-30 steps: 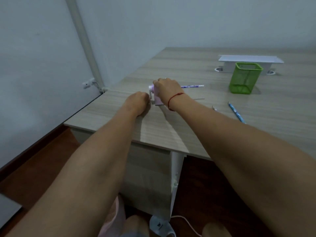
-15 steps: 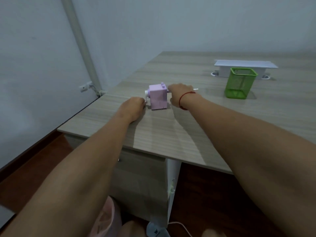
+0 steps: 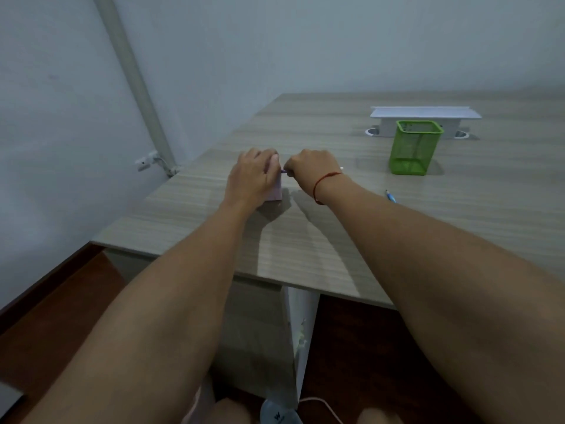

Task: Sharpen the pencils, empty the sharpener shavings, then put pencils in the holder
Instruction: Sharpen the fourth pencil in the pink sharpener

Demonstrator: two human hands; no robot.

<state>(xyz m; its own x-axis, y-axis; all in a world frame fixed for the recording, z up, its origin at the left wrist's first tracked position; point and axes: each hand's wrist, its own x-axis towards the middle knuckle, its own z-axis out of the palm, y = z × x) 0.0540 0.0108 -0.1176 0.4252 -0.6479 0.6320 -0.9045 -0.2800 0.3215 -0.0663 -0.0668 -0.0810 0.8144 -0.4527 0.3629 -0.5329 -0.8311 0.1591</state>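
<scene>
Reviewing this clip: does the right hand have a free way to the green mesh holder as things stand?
Probably yes. Only bare desk lies between the right hand and the green mesh holder, though that hand now pinches a pencil at the sharpener.

A green mesh holder [image 3: 413,148] and lilac sharpener [image 3: 274,193] are pictured on a pale wood-grained desk [image 3: 305,240]; a red wrist cord [image 3: 326,178] is worn.
</scene>
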